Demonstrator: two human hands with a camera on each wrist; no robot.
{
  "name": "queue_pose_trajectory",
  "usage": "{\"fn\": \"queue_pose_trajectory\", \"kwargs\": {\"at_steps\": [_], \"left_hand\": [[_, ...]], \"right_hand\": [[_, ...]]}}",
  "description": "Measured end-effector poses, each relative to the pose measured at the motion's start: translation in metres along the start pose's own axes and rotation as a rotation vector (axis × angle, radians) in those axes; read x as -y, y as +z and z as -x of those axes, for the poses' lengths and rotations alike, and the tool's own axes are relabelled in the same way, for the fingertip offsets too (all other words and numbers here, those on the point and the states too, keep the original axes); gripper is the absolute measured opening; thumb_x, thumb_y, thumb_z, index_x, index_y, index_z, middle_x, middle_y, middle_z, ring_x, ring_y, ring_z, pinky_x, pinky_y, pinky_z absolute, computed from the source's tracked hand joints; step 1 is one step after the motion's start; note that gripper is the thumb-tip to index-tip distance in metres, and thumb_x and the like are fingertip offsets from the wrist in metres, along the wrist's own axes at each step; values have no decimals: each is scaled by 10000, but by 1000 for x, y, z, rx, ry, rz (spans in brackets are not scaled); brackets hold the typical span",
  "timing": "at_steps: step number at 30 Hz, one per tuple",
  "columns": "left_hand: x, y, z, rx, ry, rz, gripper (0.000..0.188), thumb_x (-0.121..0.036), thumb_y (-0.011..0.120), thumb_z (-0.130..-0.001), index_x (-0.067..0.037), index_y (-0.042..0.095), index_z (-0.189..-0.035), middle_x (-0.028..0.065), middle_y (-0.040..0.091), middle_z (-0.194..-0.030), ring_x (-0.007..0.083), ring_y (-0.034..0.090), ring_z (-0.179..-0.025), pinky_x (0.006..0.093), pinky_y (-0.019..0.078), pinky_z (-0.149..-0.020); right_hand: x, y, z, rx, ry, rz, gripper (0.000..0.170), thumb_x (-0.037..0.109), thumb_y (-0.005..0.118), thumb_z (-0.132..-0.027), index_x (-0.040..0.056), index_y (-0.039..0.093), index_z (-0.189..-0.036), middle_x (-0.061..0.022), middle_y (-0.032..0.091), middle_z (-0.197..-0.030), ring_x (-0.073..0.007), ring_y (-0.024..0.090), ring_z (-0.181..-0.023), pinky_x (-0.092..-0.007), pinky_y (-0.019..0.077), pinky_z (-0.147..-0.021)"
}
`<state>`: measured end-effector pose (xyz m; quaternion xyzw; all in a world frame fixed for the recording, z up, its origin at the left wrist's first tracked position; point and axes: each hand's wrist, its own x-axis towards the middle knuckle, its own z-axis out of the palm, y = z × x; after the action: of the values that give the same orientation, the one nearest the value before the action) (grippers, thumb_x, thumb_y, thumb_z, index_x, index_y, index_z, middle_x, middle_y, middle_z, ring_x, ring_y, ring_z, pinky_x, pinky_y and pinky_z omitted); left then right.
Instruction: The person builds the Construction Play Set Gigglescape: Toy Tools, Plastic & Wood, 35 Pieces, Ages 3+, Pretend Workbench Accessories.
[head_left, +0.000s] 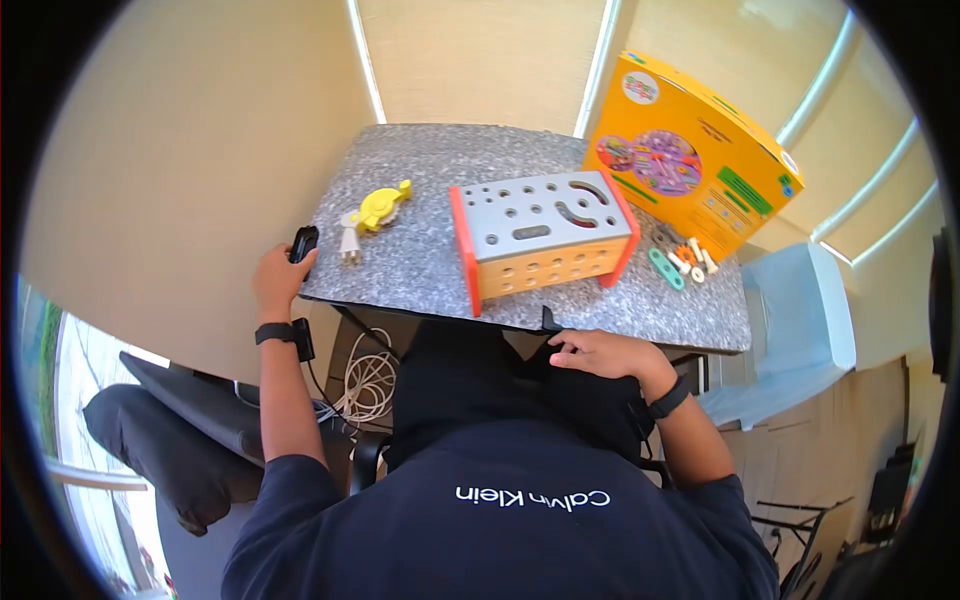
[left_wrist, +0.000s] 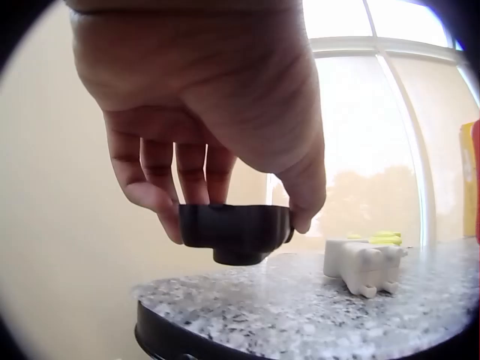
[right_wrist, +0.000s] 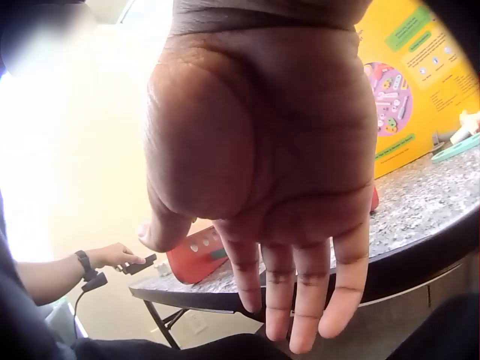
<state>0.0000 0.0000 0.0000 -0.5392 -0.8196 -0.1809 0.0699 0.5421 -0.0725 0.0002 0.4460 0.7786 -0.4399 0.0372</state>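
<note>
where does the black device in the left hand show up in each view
Head: the black device is left of centre, in the left hand, at the left edge of the speckled tabletop.
Left wrist: the black device is just below centre, gripped by the left hand.
Right wrist: the black device is small, at lower left, in the left hand.
Shared landmark: the speckled tabletop.

One left hand (head_left: 278, 277), one right hand (head_left: 605, 353); the right wrist view shows four fingers (right_wrist: 277, 292) and one thumb (right_wrist: 166, 232). Two black wristbands (head_left: 275, 332). One black device (head_left: 303, 244). One speckled counter (head_left: 425, 270). One toy workbench (head_left: 545, 243), two red end panels (head_left: 466, 250). One yellow box (head_left: 690, 165). One yellow toy piece (head_left: 378, 208). One teal perforated strip (head_left: 666, 269). One orange gear (head_left: 685, 254). White bolts (head_left: 709, 261), too bunched to count. One coiled cable (head_left: 370, 378).
</note>
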Motion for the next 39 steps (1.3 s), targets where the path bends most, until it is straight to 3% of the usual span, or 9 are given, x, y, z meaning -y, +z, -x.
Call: {"fn": "queue_pose_trajectory", "kwargs": {"at_steps": [11,15,18,20,22,26,30,32,39], "left_hand": [[-13,24,-1,90,-91,-55,699,-614,761,-789,-56,720,-1208,183,738,-1156,350,701,-1074,464,553,-896],[-28,13,9,56,-152,-43,761,-638,729,-814,-46,666,-1288,188,707,-1219,361,668,-1133,473,533,-941],[-61,-18,20,-244,-138,-129,706,-566,713,-872,-37,616,-1329,172,677,-1254,371,630,-1165,479,502,-982],[-81,-29,20,-613,163,47,533,-444,725,-898,-44,652,-1243,153,682,-1174,347,624,-1125,474,503,-950],[-128,-51,37,-482,422,322,442,-303,749,-895,-34,627,-1224,155,659,-1181,361,603,-1124,468,475,-971],[-208,-89,77,-115,889,574,434,-278,766,-852,-37,629,-1186,160,636,-1140,356,587,-1133,454,456,-975],[-254,-83,97,-12,975,516,480,-306,780,-829,-59,624,-1210,141,620,-1187,343,570,-1168,458,442,-987],[-271,-67,101,-73,1041,433,565,-372,812,-796,-78,613,-1237,121,602,-1232,316,555,-1198,467,426,-994],[-290,-42,111,-99,1011,310,773,-459,869,-709,-65,579,-1308,111,575,-1290,275,528,-1232,503,382,-1020]], "right_hand": [[-19,-7,20,82,115,-86,761,614,596,-979,-2,536,-1424,-136,725,-1077,-195,692,-812,-341,549,-785],[-19,-22,33,48,138,-92,718,599,616,-975,-9,577,-1356,-132,720,-1047,-191,690,-811,-335,545,-768],[-26,-44,47,2,134,-157,625,576,649,-966,2,646,-1211,-108,721,-964,-180,678,-769,-323,539,-725],[-42,-71,59,0,232,-184,540,562,673,-956,27,685,-1032,-82,710,-866,-160,667,-733,-320,531,-685],[-72,-112,63,-195,316,-21,464,503,704,-949,39,695,-959,-88,703,-804,-177,657,-700,-329,532,-674],[-120,-182,41,-877,324,470,267,270,759,-883,25,704,-975,-170,738,-907,-344,715,-848,-432,561,-757],[-160,-193,-1,-1007,302,594,268,246,752,-859,23,729,-1006,-191,749,-980,-374,719,-958,-473,565,-822],[-157,-188,-18,-915,612,608,300,246,758,-834,11,746,-1021,-217,747,-1015,-384,722,-976,-481,570,-847],[-172,-174,-51,-986,637,562,264,191,721,-828,2,756,-1009,-239,746,-989,-416,725,-946,-486,577,-829]]}}
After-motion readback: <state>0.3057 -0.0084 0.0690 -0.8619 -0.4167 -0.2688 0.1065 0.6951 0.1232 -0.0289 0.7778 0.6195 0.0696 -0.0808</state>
